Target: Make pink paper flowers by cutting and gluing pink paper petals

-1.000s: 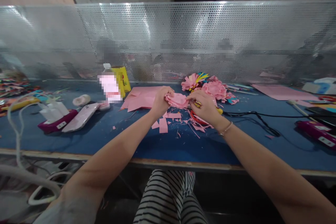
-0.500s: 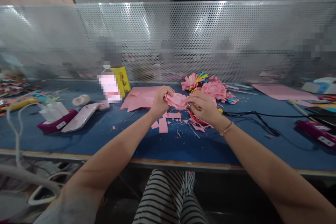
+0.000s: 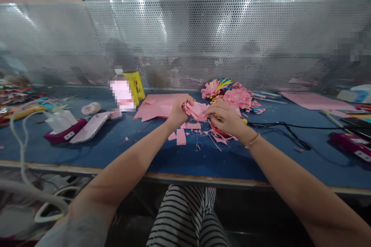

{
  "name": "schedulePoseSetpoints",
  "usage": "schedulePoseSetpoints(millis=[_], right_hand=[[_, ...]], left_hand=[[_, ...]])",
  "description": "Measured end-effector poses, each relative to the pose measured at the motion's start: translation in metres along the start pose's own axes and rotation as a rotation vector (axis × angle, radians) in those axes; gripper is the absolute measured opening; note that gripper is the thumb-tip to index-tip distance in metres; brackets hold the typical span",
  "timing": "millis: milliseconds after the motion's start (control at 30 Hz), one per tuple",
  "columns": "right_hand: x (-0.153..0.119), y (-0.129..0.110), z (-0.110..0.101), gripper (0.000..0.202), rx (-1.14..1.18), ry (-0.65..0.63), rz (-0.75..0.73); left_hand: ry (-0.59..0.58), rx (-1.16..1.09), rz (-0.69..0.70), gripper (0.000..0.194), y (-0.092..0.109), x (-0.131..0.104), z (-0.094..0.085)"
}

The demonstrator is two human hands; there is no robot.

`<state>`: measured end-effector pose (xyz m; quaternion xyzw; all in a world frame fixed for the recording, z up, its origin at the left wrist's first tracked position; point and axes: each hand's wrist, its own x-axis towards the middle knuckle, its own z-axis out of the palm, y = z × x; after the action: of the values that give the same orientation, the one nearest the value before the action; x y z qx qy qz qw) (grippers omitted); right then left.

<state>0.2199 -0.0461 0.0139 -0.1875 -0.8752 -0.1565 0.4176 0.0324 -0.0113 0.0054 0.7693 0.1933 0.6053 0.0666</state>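
Between my hands, above the blue table (image 3: 162,158), is a crumpled pink paper flower (image 3: 197,111) with ruffled edges. My left hand (image 3: 180,112) is closed on its left side. At its right edge, the fingers of my right hand (image 3: 223,115) pinch the paper. Pink paper scraps (image 3: 181,137) and thin strips lie under the hands. Just behind my right hand are finished-looking pink paper flowers (image 3: 237,97) with yellow and blue strips. Behind my left hand lie pink paper sheets (image 3: 153,108). Something red and yellow beneath my right hand is mostly hidden.
Left stand a purple power strip (image 3: 65,134) with white plugs, a phone (image 3: 91,128), a bottle (image 3: 122,92) and a yellow box (image 3: 137,85). A black cable (image 3: 278,124) runs right toward another purple power strip (image 3: 349,146). A perforated metal screen (image 3: 162,42) closes the back.
The view has shifted slightly. Both hands stay on the pink paper flower, its ruffled left edge now showing a little more by my left fingers.
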Motion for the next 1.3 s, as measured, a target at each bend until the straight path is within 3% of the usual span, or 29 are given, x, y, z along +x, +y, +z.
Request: schedulePoseSetpoints(millis=[600,967,1300], right_hand=[[0.0002,-0.0024,0.0013,0.021,-0.034,0.011,0.083],[-0.0001,-0.0026,0.0016,0.023,-0.029,0.024,0.035],[-0.0021,-0.0045,0.0039,0.032,-0.027,0.033,0.132]], left_hand=[[-0.038,0.024,-0.105,0.018,0.0016,-0.0025,0.0008],[-0.055,0.042,-0.125,0.017,0.0043,-0.0006,0.0011],[-0.058,0.018,-0.129,0.017,-0.0029,-0.0024,0.0035]])
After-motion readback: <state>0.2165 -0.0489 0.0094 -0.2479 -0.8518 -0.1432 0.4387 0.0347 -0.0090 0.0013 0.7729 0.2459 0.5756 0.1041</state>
